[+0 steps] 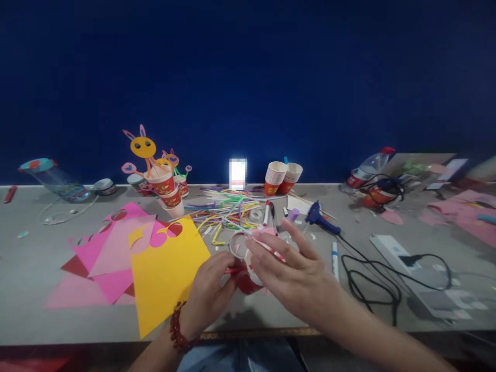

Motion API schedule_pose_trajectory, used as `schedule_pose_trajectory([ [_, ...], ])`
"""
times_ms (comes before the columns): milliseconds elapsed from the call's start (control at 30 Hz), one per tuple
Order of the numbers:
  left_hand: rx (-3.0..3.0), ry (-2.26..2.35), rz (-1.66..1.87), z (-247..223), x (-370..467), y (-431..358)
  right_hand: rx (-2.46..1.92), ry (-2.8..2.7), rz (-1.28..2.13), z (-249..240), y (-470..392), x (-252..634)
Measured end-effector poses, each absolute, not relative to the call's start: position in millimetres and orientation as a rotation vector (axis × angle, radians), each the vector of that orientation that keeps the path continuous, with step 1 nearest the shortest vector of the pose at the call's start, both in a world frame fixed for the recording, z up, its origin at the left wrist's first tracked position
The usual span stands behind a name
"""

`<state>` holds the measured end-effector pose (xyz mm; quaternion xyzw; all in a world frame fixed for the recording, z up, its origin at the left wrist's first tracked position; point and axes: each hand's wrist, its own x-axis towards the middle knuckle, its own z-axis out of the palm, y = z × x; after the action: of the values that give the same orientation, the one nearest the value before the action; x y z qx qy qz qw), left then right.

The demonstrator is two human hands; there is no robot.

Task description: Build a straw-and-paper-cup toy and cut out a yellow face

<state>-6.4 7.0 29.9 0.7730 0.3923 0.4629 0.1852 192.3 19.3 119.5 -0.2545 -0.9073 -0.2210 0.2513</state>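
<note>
Right of the yellow paper (166, 276), your left hand (213, 281) pinches a red piece (233, 270) against the cup (248, 284), while your right hand (296, 271), its grip unclear, covers the rim, apparently for steadiness.

I am making out no word, brand or number that can be read for certain. Gold marks are showing on the red of the left cups (161, 185) and the right cups (273, 181), but they are staying too small and blurred for me to read. Pale marks are showing on the red label (355, 180) of the bottle (371, 166), equally illegible, and the bright screen (237, 174) is appearing only as coarse blocks.
</note>
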Motion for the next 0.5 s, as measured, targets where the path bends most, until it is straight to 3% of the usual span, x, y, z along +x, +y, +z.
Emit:
schedule_pose_trajectory([
  [500, 2.149, 1.110, 1.448, 31.7, -3.2, 4.2, -0.727, -2.375, -0.509, 112.6, 22.2, 194.0],
])
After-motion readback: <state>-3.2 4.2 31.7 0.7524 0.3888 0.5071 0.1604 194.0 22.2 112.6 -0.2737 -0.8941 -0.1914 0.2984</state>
